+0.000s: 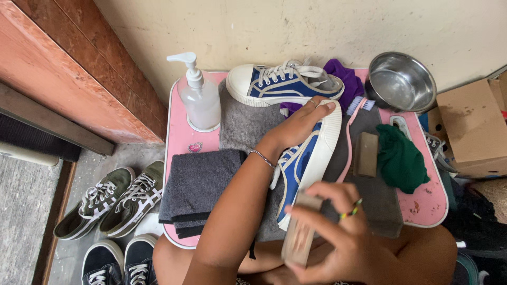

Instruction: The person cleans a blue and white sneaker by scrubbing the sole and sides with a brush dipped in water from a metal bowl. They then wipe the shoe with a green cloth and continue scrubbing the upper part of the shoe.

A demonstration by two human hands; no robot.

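Bottle at the back left, box off to the right.
A clear pump bottle [199,97] with a white pump stands upright at the pink table's [181,137] back left corner, near the wall. Beside the table's right edge sits a brown cardboard box [471,126], plain and scuffed. Below the bottle, a small heart-shaped sticker [195,147] lies on the tabletop.

a small pink tray table with a white rim [182,138] stands against the wall, and on it lie a grey towel spread flat [244,124], a folded dark grey cloth [198,182], a clear pump bottle [199,97], a round steel bowl [401,82] and a crumpled green cloth [400,157]. a blue canvas sneaker with white laces [282,83], a purple cloth [346,79], a pink-handled brush [353,124] and a brown wooden block [366,154] rest on the towel
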